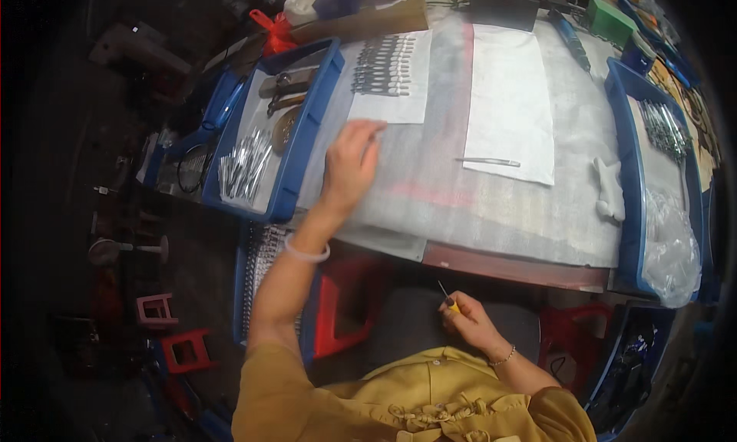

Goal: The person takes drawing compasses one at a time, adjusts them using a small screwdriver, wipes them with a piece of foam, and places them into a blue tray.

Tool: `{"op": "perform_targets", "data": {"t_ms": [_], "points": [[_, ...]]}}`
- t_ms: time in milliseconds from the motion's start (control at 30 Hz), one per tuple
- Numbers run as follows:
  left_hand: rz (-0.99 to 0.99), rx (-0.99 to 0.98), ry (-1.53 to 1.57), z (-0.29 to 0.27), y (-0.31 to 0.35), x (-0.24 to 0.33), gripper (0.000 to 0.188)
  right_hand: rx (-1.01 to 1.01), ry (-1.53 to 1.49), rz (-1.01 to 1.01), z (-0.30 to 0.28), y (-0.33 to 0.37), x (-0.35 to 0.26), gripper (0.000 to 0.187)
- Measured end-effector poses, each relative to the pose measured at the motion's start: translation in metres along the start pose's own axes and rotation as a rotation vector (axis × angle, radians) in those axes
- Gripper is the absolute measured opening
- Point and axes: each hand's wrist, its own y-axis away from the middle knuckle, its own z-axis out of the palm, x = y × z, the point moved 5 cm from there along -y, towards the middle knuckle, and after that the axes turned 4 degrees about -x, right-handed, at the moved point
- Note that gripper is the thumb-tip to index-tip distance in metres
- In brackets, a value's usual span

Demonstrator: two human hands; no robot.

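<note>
My left hand [351, 166] is over the table, just short of the white sheet [391, 110] on its left side. Its thumb and forefinger are apart, slightly blurred, and I see nothing between them. On that sheet lies a neat row of slim metal pieces [384, 64] with pale ends. In my right hand [474, 324], held low over my lap, is a small screwdriver [453, 307] with a yellow handle and a thin shaft pointing up and left. A single slim metal piece [491, 162] rests across the near part of a longer white sheet [510, 97].
On the left, a blue tray [288, 185] holds loose metal pieces [247, 166] and hand tools. Another blue tray [631, 181] at the right contains metal parts and a clear plastic bag [668, 246]. A white crumpled item [609, 189] lies beside it. Red stools [188, 351] stand below.
</note>
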Motion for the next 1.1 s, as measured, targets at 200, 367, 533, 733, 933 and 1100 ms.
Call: {"op": "perform_targets", "data": {"t_ms": [200,367,533,733,933,1100], "points": [[0.184,-0.093,-0.556,0.045,-0.077,-0.072,0.025,-0.085,0.437,-0.007,0.003,-0.004,-0.022,0.018],[0.251,-0.269,-0.8,0.066,-0.098,-0.094,0.018,-0.088,0.379,-0.028,-0.003,-0.009,-0.023,0.016],[0.344,-0.299,-0.789,0.067,-0.1,-0.094,0.017,-0.118,0.337,-0.059,0.0,-0.007,-0.024,0.017],[0.275,-0.002,-0.537,0.028,-0.079,-0.07,0.02,-0.059,0.477,-0.096,0.006,0.0,-0.018,0.03],[-0.468,-0.101,0.708,0.006,0.04,0.02,0.03,0.033,0.577,-0.055,0.002,0.004,-0.022,0.026],[-1.043,-0.359,1.495,0.025,0.195,0.063,0.029,0.119,0.631,-0.138,0.009,0.016,-0.023,0.025]]}}
